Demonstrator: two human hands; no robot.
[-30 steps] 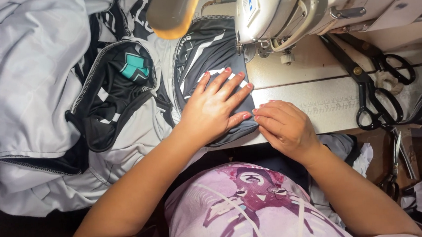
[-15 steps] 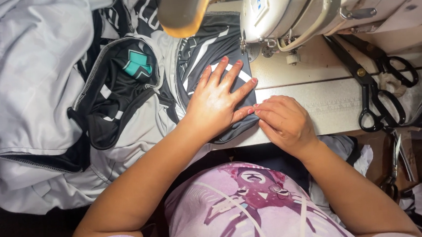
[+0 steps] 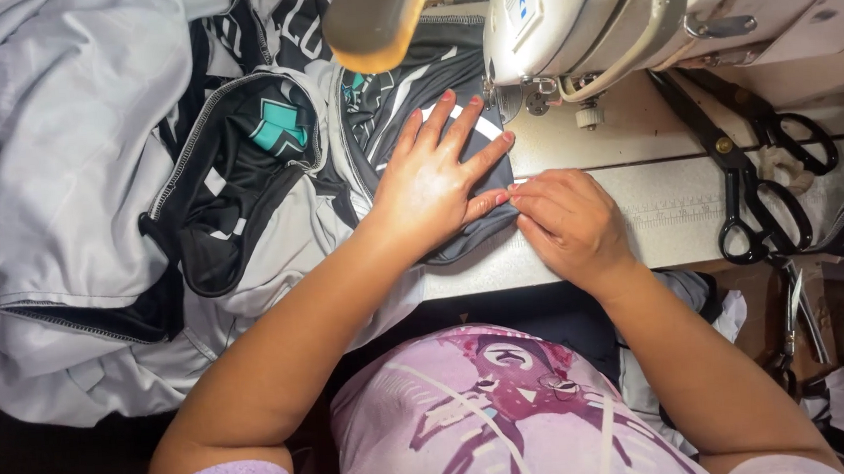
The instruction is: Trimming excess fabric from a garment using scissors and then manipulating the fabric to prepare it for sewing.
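Observation:
My left hand point(image 3: 435, 181) lies flat with its fingers spread on a black, white-striped fabric piece point(image 3: 429, 76), pressing it to the sewing machine bed point(image 3: 640, 200). My right hand point(image 3: 570, 223) is curled, its fingertips pinching the edge of that same fabric just right of my left hand. The fabric runs up under the white sewing machine head point(image 3: 605, 12) by the presser foot point(image 3: 537, 98). It belongs to a grey and black garment point(image 3: 87, 193) with a teal patch point(image 3: 278, 126), bunched up on the left.
Two pairs of black scissors point(image 3: 754, 181) lie on the bed to the right of my hands. A yellowish lamp shade point(image 3: 374, 15) hangs over the fabric at the top. More tools and cloth sit at the lower right edge.
Both hands and the fabric have slid up toward the presser foot; my left fingers now reach closer to the machine head.

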